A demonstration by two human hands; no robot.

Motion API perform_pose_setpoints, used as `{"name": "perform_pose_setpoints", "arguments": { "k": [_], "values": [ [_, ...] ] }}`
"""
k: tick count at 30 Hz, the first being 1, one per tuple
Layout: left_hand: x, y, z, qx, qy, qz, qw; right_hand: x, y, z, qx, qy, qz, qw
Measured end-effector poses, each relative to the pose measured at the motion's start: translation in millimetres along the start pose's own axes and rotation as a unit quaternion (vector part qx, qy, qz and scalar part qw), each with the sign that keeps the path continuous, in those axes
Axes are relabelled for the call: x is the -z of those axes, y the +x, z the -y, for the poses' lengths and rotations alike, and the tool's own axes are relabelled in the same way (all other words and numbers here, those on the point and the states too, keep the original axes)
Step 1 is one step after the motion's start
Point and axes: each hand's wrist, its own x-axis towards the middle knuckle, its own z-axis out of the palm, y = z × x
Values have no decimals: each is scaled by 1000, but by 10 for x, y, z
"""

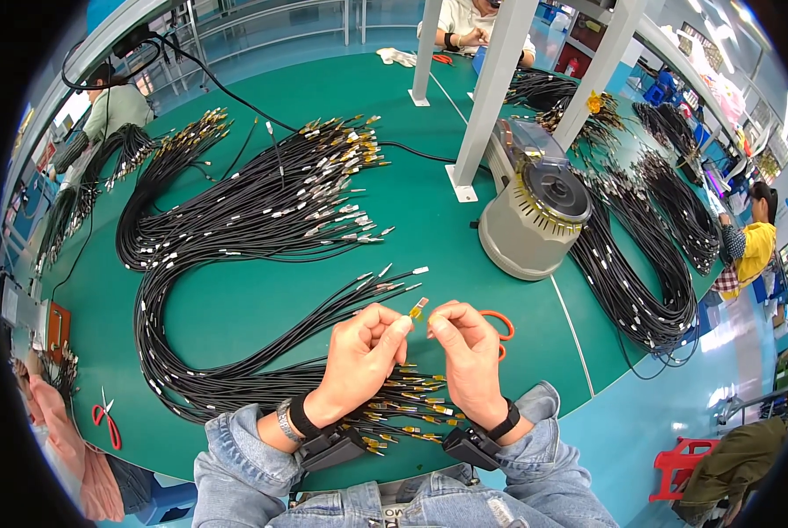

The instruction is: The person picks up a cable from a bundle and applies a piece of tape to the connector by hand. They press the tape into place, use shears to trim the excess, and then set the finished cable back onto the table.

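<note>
My left hand (365, 356) pinches a cable end (419, 308) wrapped in yellow tape, its pale tip pointing up between my hands. Close beside it, my right hand (469, 356) is closed with thumb and forefinger together; what they hold, if anything, is too small to make out. Partly hidden behind my right hand are orange-red scissor handles (505, 324). Under and left of my hands, a bundle of black cables (169, 352) curves round, with yellow-taped ends (433, 409) below my wrists. Other cable ends (385, 283) with white tips lie just beyond my left hand.
A grey round tape dispenser (526, 233) stands beyond my right hand, beside a metal post (491, 97). More cable bundles (262, 207) cover the green table's far left and right (640, 290). Red-handled scissors (108, 427) lie at the left edge. Several people sit around.
</note>
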Motion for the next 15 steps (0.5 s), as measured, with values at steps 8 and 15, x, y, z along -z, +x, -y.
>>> {"name": "perform_pose_setpoints", "arguments": {
  "k": [8, 15],
  "values": [
    [-35, -11, 22, -19, 20, 1, 1000, -24, 5, 8, 11, -19, 4, 1000],
    [12, 2, -34, 53, -39, 37, 997, 17, 22, -31, -12, 5, 19, 1000]
  ]
}}
